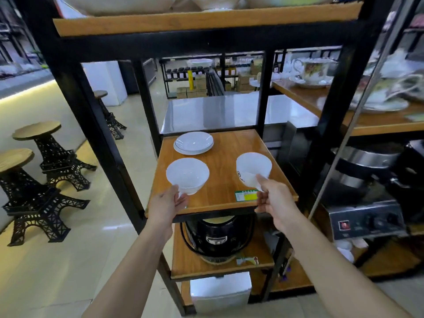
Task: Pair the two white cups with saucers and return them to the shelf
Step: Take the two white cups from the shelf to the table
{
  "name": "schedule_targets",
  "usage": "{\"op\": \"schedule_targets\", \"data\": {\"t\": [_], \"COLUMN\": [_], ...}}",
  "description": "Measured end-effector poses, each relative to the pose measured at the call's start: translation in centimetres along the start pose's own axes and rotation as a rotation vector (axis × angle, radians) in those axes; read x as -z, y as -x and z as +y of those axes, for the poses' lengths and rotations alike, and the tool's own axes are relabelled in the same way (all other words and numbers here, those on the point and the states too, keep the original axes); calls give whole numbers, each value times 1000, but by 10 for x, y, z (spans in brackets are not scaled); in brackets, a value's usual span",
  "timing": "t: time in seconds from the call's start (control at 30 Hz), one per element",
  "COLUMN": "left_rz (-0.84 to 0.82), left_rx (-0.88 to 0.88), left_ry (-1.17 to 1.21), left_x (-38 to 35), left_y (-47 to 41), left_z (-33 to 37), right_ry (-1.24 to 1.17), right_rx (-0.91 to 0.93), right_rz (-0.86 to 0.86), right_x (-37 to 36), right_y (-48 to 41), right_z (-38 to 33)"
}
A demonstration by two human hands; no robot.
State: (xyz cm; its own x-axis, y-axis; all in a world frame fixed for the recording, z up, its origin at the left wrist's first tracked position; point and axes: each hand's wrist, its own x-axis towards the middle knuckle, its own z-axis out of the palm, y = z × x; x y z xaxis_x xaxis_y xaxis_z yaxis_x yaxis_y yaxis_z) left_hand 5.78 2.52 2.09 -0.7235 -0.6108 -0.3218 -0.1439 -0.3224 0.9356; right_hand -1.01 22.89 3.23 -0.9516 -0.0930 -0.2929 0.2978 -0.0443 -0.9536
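Two white cups are over the wooden shelf board (220,157). My left hand (165,203) grips the left cup (187,174) by its handle at the near edge. My right hand (274,198) holds the right cup (253,167), which is tilted toward me with dark print on its side. Two white saucers (193,143) lie stacked at the back left of the same board, apart from both cups. I cannot tell whether the cups touch the board or hang just above it.
The black metal frame (91,125) surrounds the board, with another wooden shelf (206,21) close overhead. A black rice cooker (218,237) sits on the shelf below. A green-yellow label (246,195) is stuck near the front edge. Tower-shaped stools (46,157) stand on the left floor.
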Motion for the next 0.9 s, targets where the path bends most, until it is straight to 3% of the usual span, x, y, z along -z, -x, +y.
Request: {"op": "schedule_targets", "data": {"t": [0.23,0.43,0.9], "left_rz": [-223,-430,-1053], "left_rx": [-91,43,175], "left_ry": [-38,-75,-233], "left_x": [8,-24,-164], "left_y": [51,103,341], "left_z": [-7,-39,-143], "right_ry": [-90,-157,-285], "right_rx": [3,61,49], "right_rz": [141,331,1042], "right_x": [38,97,292], "right_y": [87,168,408], "right_z": [20,41,95]}}
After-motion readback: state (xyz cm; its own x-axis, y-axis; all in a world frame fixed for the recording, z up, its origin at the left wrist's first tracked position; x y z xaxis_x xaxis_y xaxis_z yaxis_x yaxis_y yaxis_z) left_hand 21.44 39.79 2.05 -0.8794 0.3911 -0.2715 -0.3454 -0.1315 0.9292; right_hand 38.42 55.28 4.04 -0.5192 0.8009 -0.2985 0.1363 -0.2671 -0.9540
